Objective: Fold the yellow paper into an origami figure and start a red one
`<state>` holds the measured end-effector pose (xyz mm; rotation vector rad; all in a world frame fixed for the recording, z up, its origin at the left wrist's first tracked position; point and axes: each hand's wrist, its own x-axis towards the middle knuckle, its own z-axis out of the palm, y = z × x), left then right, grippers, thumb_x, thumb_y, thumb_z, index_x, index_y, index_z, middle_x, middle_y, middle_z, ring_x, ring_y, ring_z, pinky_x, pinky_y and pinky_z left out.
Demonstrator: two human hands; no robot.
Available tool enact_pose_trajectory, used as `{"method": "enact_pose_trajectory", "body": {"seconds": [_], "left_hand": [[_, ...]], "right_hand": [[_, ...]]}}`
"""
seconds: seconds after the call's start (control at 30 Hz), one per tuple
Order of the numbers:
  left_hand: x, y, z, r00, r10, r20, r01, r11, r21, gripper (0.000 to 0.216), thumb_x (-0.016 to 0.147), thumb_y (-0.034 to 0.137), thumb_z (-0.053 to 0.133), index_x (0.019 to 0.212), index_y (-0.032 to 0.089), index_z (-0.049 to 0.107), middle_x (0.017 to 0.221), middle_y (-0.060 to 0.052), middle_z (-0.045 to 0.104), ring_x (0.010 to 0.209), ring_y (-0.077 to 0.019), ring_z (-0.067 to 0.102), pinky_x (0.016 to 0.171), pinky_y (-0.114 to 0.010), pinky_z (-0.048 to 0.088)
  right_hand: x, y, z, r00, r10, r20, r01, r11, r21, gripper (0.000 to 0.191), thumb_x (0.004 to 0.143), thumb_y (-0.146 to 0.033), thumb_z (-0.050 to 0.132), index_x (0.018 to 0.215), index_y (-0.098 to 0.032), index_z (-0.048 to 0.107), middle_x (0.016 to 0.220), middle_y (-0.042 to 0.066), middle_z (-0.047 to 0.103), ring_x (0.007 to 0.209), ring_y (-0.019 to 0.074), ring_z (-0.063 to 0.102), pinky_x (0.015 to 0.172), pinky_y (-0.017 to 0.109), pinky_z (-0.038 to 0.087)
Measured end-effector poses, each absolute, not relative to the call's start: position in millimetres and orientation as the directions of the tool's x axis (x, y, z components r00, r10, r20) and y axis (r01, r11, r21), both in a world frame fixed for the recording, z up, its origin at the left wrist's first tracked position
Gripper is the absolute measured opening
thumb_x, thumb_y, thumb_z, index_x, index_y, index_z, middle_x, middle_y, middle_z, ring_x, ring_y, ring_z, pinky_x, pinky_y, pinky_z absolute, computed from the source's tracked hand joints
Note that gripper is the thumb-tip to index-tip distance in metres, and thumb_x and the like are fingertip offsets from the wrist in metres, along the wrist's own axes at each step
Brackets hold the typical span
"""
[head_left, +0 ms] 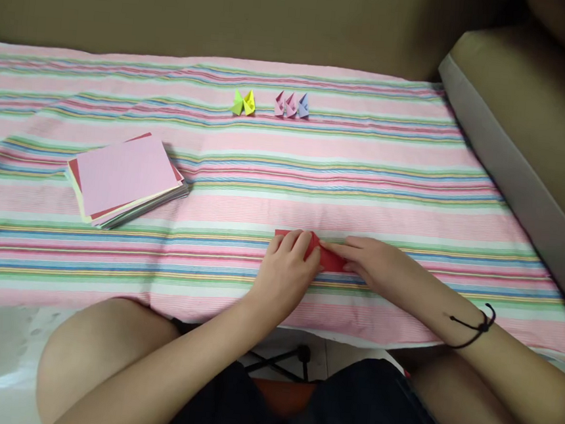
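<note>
A red sheet of paper (330,259), partly folded, lies on the striped cloth (413,184) near the front edge. My left hand (284,271) rests on its left part with fingers curled, pinching a fold. My right hand (377,263) presses on its right part with fingers close together and laid over the paper. A black cord is tied round my right wrist.
A stack of coloured paper sheets (124,178), pink on top, lies to the left. Several small folded paper figures stand at the back: a green-yellow pair (244,102) and a pink and lilac group (291,104). A brown cushion (532,128) borders the right side.
</note>
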<state>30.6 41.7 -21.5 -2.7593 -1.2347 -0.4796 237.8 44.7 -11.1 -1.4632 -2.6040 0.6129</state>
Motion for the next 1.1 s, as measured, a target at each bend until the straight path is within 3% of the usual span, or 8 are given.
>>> {"method": "enact_pose_trajectory", "body": {"seconds": [0.17,0.37,0.5,0.77,1.1], "left_hand": [[30.9,40.7,-21.0,0.632,0.716,0.296,0.739,-0.672,0.049,0.018,0.088,0.028,0.056,0.100,0.016,0.062,0.099,-0.011,0.062,0.096,-0.0256,0.059,0.080,-0.039,0.046],[30.7,41.3,-23.1,0.628,0.722,0.291,0.739,-0.670,0.067,0.018,0.088,0.028,0.057,0.099,0.015,0.062,0.100,-0.011,0.062,0.098,-0.0262,0.058,0.081,-0.039,0.046],[31.0,41.1,-23.3,0.627,0.718,0.304,0.738,-0.672,0.065,0.018,0.088,0.029,0.057,0.098,0.015,0.063,0.099,-0.011,0.062,0.098,-0.0262,0.058,0.081,-0.039,0.046],[31.0,40.2,-23.6,0.624,0.717,0.310,0.740,-0.670,0.060,0.017,0.088,0.028,0.057,0.099,0.017,0.063,0.100,-0.010,0.061,0.098,-0.0261,0.058,0.079,-0.039,0.046],[30.4,43.4,-26.9,0.639,0.707,0.304,0.726,-0.685,0.065,0.019,0.089,0.031,0.056,0.100,0.017,0.062,0.107,-0.008,0.064,0.105,-0.0263,0.056,0.083,-0.040,0.045]], "right_hand": [[236.1,49.4,-9.2,-0.538,0.828,-0.158,0.818,0.469,-0.332,0.060,0.084,-0.009,0.046,0.140,-0.031,0.043,0.099,0.005,0.067,0.082,0.0193,0.062,0.065,0.028,0.048],[230.7,59.8,0.1,-0.582,0.782,-0.224,0.798,0.494,-0.346,0.069,0.081,-0.007,0.048,0.144,-0.032,0.035,0.115,0.005,0.067,0.091,0.0210,0.065,0.073,0.031,0.049],[228.9,58.7,2.3,-0.570,0.792,-0.219,0.809,0.495,-0.317,0.074,0.078,-0.005,0.049,0.145,-0.033,0.033,0.110,0.005,0.068,0.088,0.0213,0.065,0.070,0.030,0.048],[240.1,42.1,-16.0,-0.496,0.861,-0.113,0.826,0.428,-0.366,0.052,0.086,-0.012,0.045,0.135,-0.031,0.050,0.090,0.004,0.063,0.080,0.0180,0.060,0.068,0.028,0.047],[231.0,63.8,-0.3,-0.521,0.801,-0.294,0.840,0.420,-0.344,0.071,0.077,-0.007,0.050,0.143,-0.032,0.039,0.087,0.003,0.065,0.075,0.0177,0.058,0.063,0.025,0.042]]}}
